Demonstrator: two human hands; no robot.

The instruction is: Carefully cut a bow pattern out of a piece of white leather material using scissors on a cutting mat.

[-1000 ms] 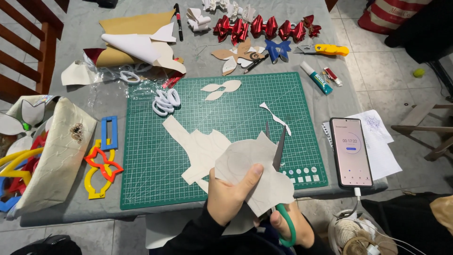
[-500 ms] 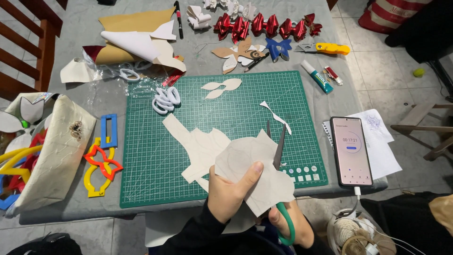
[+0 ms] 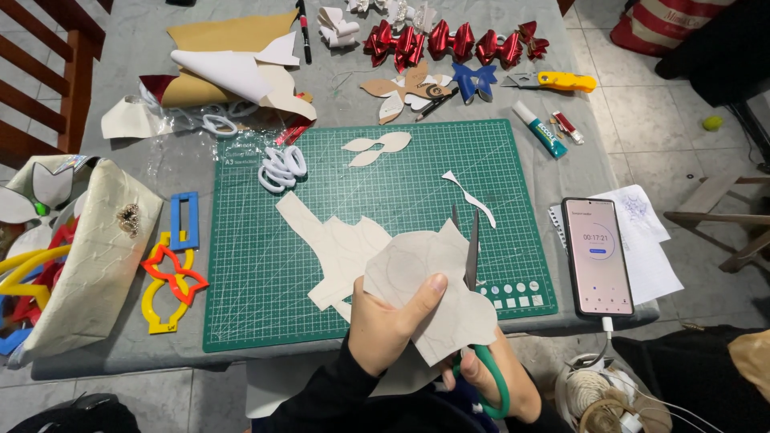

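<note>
My left hand [image 3: 387, 327] pinches a beige sheet of leather-like material [image 3: 433, 281] with traced outlines, held over the near edge of the green cutting mat [image 3: 265, 273]. Partly hidden under that sheet, my right hand [image 3: 504, 383] grips green-handled scissors [image 3: 472, 255]. Their blades point away from me through the sheet's right side. A larger offcut of the same beige material [image 3: 333, 240] lies flat on the mat just left of the held piece.
A phone [image 3: 596, 256] showing a timer lies on paper at the right. Cut petal shapes [image 3: 377, 147], a thin scrap [image 3: 472, 197] and white loops [image 3: 281, 167] sit on the mat. Red bows [image 3: 433, 40], a glue tube [image 3: 539, 128], a yellow knife [image 3: 561, 80] and coloured templates [image 3: 172, 265] surround it.
The scissors have worked slightly further into the beige sheet and my left thumb has shifted on it. Everything else on the table stays put.
</note>
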